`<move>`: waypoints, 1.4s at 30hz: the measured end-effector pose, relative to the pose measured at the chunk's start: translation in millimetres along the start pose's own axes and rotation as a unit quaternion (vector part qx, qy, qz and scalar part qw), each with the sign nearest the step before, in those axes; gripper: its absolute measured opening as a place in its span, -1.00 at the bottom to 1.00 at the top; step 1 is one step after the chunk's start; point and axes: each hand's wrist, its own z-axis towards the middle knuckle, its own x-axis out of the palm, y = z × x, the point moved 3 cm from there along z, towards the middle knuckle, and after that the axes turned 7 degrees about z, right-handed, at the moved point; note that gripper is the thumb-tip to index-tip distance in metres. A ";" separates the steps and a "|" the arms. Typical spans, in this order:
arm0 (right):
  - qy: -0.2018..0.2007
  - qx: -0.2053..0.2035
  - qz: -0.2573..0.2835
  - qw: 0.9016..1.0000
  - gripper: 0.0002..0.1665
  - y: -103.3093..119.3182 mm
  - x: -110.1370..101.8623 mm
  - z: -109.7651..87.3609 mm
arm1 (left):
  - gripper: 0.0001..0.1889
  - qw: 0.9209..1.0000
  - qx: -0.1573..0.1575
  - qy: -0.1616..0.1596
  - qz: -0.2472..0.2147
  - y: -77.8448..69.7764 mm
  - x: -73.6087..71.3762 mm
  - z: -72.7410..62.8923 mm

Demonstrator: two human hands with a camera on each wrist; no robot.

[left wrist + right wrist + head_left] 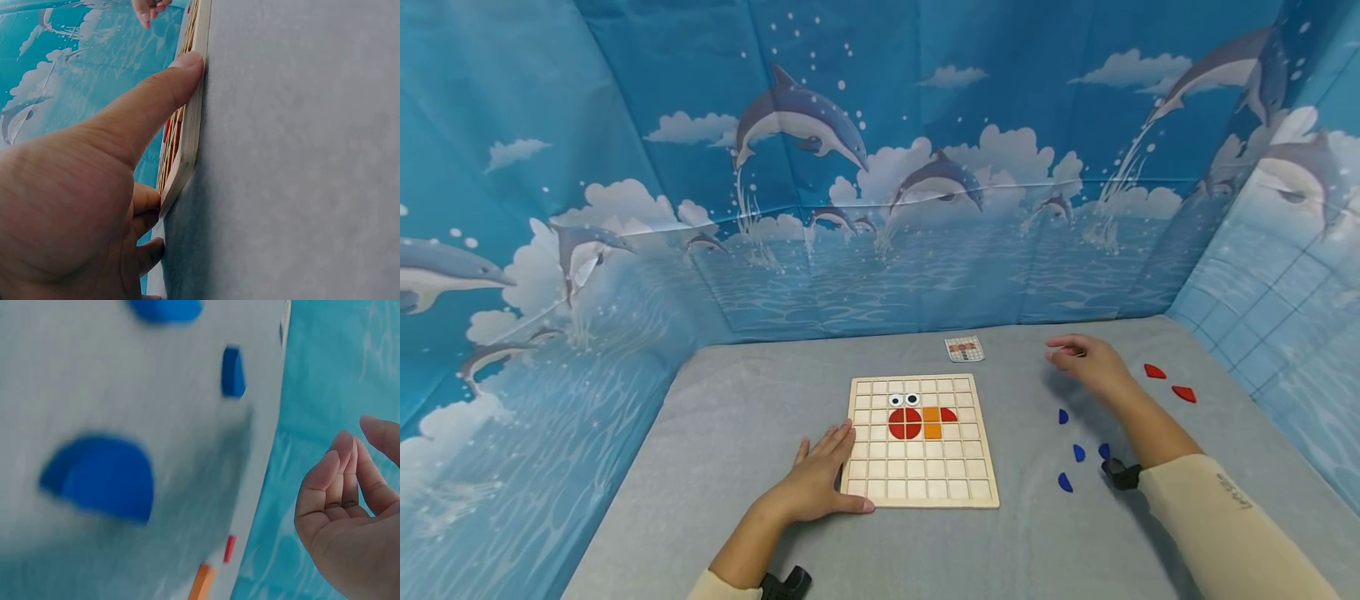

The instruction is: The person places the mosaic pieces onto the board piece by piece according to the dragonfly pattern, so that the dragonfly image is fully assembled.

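My left hand [815, 482] lies along the near left corner of a wooden grid board [932, 470], fingers against the left edge and thumb on the near edge. The left wrist view shows the thumb [169, 81] pressed to the board's side. On the board sit two round eye pieces [903, 400], a red circle made of quarters [905, 423], orange squares [932, 423] and one red quarter piece [949, 414]. My right hand [1093, 365] hovers over the table right of the board, fingers loosely bent, with nothing visible between them.
Several blue half-round pieces [1078, 453] lie scattered right of the board. Two red quarter pieces [1183, 393] are beyond my right forearm. An orange piece [202, 582] shows low in the right wrist view. A pattern card [964, 348] lies behind the board, before the dolphin curtain [865, 275].
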 end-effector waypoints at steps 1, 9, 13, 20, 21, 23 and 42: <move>-0.004 0.005 0.001 1.000 -0.38 -2.3 -2.5 0.5 | 0.26 1.000 0.000 0.000 0.000 0.1 -0.1 0.0; -0.036 0.054 0.014 0.998 -0.35 -24.5 -19.4 8.9 | 0.27 1.000 0.001 0.003 -0.001 0.6 0.4 0.8; -0.051 0.066 0.007 0.996 -0.33 -33.5 -28.0 13.0 | 0.27 1.000 0.003 0.001 0.003 1.1 0.8 0.9; -0.058 0.093 0.022 0.994 -0.34 -49.3 -40.2 18.1 | 0.27 1.000 0.002 0.001 0.003 2.0 0.4 1.0; -0.060 0.101 0.022 0.993 -0.35 -52.1 -41.8 18.8 | 0.28 1.000 0.001 0.001 0.004 2.1 0.4 1.1; -0.063 0.114 0.026 0.991 -0.35 -56.5 -44.5 19.4 | 0.28 1.000 0.001 0.002 0.005 2.2 0.1 1.0; -0.056 0.182 -0.026 0.981 -0.35 -74.1 -53.4 21.1 | 0.26 1.000 0.002 0.005 -0.003 0.1 -3.2 -0.2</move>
